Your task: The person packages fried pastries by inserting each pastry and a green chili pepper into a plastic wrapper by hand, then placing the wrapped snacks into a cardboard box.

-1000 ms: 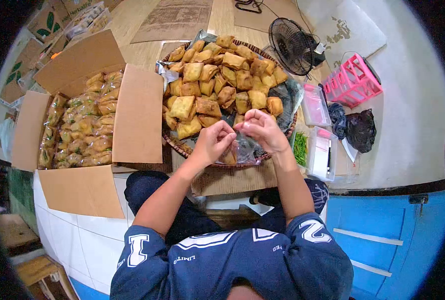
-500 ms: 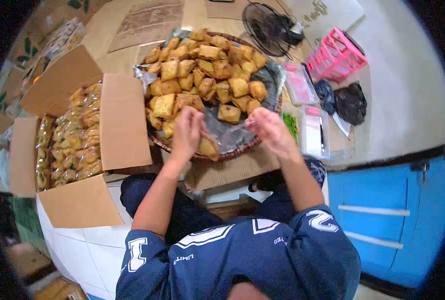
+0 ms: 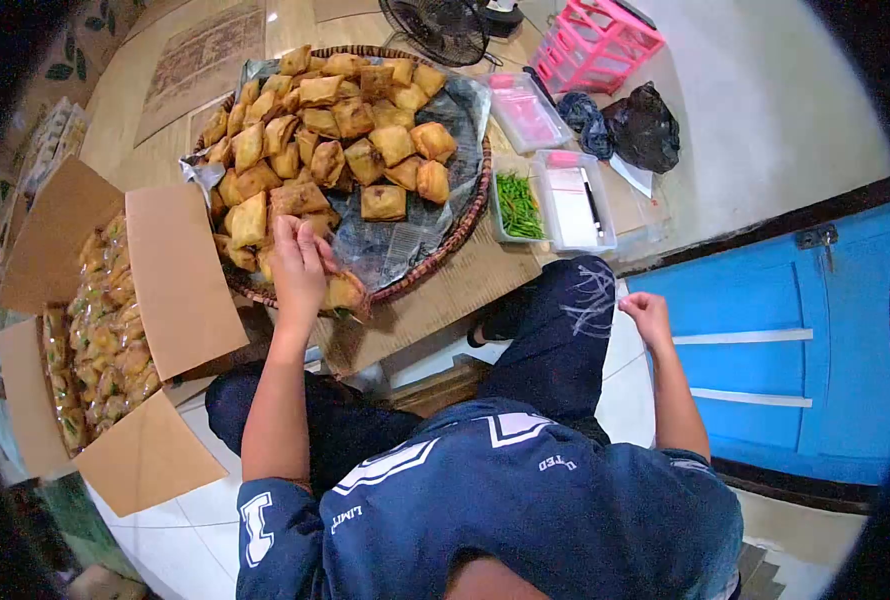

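Observation:
Golden fried pastries [image 3: 320, 130] are heaped in a round woven tray [image 3: 465, 235] lined with dark plastic and paper. Over the tray's near left edge, my left hand [image 3: 300, 262] grips a clear plastic bag [image 3: 345, 292] with a fried pastry and a bit of green inside. Well apart from the tray, my right hand [image 3: 646, 318] is raised beside my right knee, its fingers pinched together; whatever they hold, if anything, is too small to make out.
An open cardboard box [image 3: 187, 275] with bagged pastries stands at the left. Right of the tray are a tub of green chilies [image 3: 518, 203], plastic containers [image 3: 570, 205], a black bag [image 3: 645, 128], a pink basket [image 3: 595, 48] and a fan [image 3: 435, 28].
My hands have parted: the left keeps the bagged pastry at the tray's near edge, while the right has moved away to the right, beyond my knee. The view has turned.

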`<action>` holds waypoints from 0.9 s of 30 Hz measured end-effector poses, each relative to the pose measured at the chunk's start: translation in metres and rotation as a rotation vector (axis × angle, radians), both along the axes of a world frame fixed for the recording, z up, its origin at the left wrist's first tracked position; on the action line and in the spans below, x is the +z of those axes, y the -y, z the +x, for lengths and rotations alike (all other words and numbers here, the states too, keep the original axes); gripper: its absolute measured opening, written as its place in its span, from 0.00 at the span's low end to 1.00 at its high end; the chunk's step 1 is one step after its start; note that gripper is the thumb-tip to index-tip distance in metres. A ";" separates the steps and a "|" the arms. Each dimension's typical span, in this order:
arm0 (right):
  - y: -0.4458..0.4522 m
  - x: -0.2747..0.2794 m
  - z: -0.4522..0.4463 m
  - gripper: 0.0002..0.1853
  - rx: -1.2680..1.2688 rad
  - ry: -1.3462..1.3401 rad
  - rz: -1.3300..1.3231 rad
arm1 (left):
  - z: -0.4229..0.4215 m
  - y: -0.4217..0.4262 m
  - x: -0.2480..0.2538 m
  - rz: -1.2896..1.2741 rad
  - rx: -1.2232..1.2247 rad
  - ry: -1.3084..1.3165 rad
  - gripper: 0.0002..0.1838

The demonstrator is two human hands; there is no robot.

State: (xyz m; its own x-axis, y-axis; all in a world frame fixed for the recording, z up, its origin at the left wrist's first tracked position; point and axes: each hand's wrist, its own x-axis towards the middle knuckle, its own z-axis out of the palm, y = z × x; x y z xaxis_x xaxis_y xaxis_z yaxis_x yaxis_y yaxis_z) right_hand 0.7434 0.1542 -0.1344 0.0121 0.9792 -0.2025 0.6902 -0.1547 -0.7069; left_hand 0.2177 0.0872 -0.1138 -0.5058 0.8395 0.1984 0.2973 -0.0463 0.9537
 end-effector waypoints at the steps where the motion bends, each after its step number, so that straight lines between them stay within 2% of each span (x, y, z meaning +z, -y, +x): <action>1: 0.000 -0.007 0.010 0.07 0.034 0.137 0.040 | 0.000 -0.001 -0.001 0.002 -0.004 -0.004 0.10; 2: -0.001 -0.009 0.023 0.07 0.033 0.132 0.043 | 0.000 -0.001 -0.002 -0.005 -0.012 -0.002 0.10; 4: -0.001 -0.009 0.033 0.09 0.447 0.756 0.031 | -0.001 -0.001 -0.005 -0.012 -0.013 -0.004 0.09; 5: -0.001 -0.009 0.036 0.09 0.457 0.751 0.038 | -0.001 -0.001 -0.008 -0.017 -0.011 0.029 0.09; 7: -0.004 0.028 0.018 0.08 0.317 1.353 0.043 | -0.001 0.000 -0.004 -0.042 0.011 0.054 0.09; 9: -0.008 0.087 -0.066 0.11 0.276 0.967 0.430 | 0.000 0.001 0.003 -0.063 0.001 0.023 0.09; 11: -0.009 0.090 -0.136 0.10 0.273 0.488 0.537 | 0.000 0.000 0.003 -0.054 -0.007 0.073 0.09; 12: -0.001 0.084 -0.176 0.10 0.295 0.095 0.421 | 0.000 0.000 0.003 -0.063 -0.004 0.068 0.09; 13: 0.011 0.086 -0.217 0.12 0.398 -0.101 0.287 | 0.000 0.000 0.004 -0.072 0.000 0.064 0.09; 14: 0.011 0.068 -0.247 0.21 0.630 -0.167 0.279 | 0.000 0.001 0.004 -0.067 0.019 0.058 0.09; 15: 0.014 0.051 -0.279 0.29 0.724 -0.281 0.117 | -0.001 0.004 0.006 -0.078 0.016 0.043 0.09; 16: 0.019 0.031 -0.309 0.34 0.807 -0.454 0.029 | -0.003 0.006 0.008 -0.089 0.016 0.025 0.09; 18: 0.028 0.014 -0.360 0.37 0.938 -0.441 0.095 | -0.007 0.014 0.015 -0.084 0.067 -0.021 0.09; 19: 0.036 0.018 -0.380 0.30 0.853 -0.622 -0.075 | -0.011 0.019 0.017 -0.082 0.095 -0.054 0.09; 21: 0.046 0.015 -0.408 0.17 0.821 -0.823 0.055 | -0.022 0.032 0.023 -0.092 0.149 -0.085 0.09; 22: 0.052 0.017 -0.416 0.17 0.838 -0.832 0.045 | -0.028 0.041 0.027 -0.051 0.191 -0.062 0.09; 24: 0.071 0.022 -0.426 0.07 0.764 -0.986 -0.048 | -0.034 0.067 0.039 -0.025 0.291 -0.052 0.09; 25: 0.080 0.017 -0.431 0.07 0.780 -0.991 -0.070 | -0.034 0.083 0.039 -0.036 0.315 -0.053 0.09; 27: 0.099 0.005 -0.441 0.04 0.762 -1.011 0.043 | -0.034 0.118 0.037 0.069 0.488 -0.380 0.09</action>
State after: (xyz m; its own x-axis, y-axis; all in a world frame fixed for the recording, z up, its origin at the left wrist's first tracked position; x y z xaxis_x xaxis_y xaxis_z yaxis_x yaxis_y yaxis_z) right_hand 0.3026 0.0555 -0.1294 -0.6970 0.6758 0.2396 -0.2548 0.0789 -0.9638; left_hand 0.1837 -0.0305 -0.0764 -0.7115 0.5078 0.4857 0.6177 0.1225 0.7768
